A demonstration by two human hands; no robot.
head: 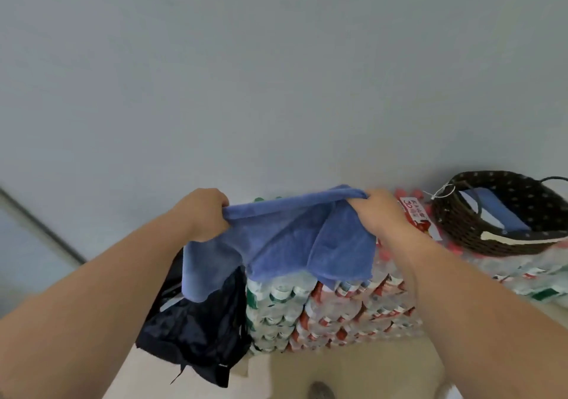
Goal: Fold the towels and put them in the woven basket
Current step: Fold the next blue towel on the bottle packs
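Soft blue terry towel [295, 239] held up at frame centre, top edge stretched between hands: left hand [201, 214] and right hand [381, 211], each clamped on a corner. Dark brown woven basket [461, 223] seen at right, blue folded cloth [498, 211] inside, resting on stacked shrink-wrapped water bottles [332, 312].

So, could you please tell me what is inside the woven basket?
A folded blue towel lies inside the woven basket; its near wall hides the bottom.
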